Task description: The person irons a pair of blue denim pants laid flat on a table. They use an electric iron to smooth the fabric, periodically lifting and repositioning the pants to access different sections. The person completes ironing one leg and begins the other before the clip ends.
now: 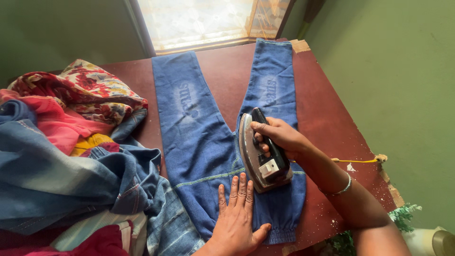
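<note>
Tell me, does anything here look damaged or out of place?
Yes. The dark red table is worn: its right edge is chipped to bare wood, and pale specks dot the surface near the right hand. The blue trousers lie flat under the iron.

Head camera, close, steeply down at table [332, 118], facing window [199, 21]

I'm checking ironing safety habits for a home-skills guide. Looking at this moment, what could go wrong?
The left hand lies flat on the blue trousers right beside the iron that the right hand grips; its fingertips could get burned. The iron is tilted on its edge, so it may slip. The heap of clothes crowds the table and might get scorched.
</note>
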